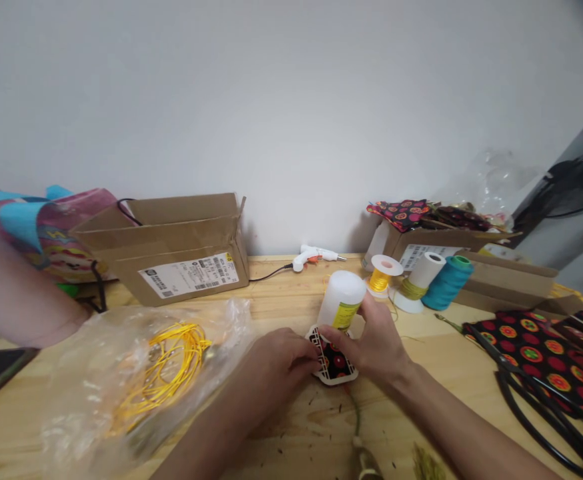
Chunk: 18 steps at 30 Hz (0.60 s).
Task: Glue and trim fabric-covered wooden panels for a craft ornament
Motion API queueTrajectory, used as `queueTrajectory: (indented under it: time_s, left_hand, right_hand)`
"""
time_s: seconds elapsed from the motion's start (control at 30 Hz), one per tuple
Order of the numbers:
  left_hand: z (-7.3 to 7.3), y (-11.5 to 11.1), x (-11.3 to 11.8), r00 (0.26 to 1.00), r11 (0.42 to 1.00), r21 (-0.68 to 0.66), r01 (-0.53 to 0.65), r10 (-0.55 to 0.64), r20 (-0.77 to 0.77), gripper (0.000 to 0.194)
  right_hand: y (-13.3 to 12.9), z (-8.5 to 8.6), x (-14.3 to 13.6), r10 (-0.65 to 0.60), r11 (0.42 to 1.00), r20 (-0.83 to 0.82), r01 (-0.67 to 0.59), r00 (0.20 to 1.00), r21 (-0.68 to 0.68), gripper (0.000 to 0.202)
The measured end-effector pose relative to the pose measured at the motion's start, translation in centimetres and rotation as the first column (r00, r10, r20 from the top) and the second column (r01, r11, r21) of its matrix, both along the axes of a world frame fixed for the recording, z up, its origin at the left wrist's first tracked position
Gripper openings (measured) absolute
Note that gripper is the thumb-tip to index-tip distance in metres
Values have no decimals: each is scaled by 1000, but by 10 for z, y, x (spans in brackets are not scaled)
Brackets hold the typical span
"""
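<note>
My right hand [379, 343] is wrapped round a white glue bottle [344, 293] with a yellow-green label. The bottle is tipped base-up, and its nozzle is hidden. Below it lies a small pendant [339, 381] with a pale lattice frame and black-and-red patterned fabric inside. The fingers of my left hand [284, 357] are closed on the pendant's left edge. From the pendant's lower side an olive cord [357, 417] runs toward the table's front.
At left lies a plastic bag [91, 380] of yellow cords, before a cardboard box [186, 230]. A glue gun [316, 255] rests by the wall. Thread spools [449, 283], black-handled scissors [536, 407] and patterned fabric [531, 347] lie right. An olive tassel [427, 462] is near the front.
</note>
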State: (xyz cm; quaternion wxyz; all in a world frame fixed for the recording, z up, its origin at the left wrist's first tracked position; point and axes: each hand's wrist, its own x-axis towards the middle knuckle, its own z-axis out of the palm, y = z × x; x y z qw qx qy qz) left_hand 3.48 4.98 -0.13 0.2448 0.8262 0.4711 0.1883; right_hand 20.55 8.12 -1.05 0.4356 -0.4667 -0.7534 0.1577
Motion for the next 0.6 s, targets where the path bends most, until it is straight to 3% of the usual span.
queueTrajectory:
  time_s: [0.23, 0.43, 0.6]
  left_hand:
    - [0, 1, 0, 1000, 998, 60, 10, -10, -1, 20]
    - [1, 2, 1, 983, 982, 52, 183, -181, -29, 18]
    - [-1, 1, 1, 979, 979, 39, 202, -201, -35, 18]
  right_hand:
    - [3, -1, 5, -80, 993, -315, 47, 946, -111, 36]
    - [5, -5, 6, -91, 989, -234, 59, 968, -136, 36]
    - [3, 1, 6, -30, 995, -241, 6, 970, -99, 34]
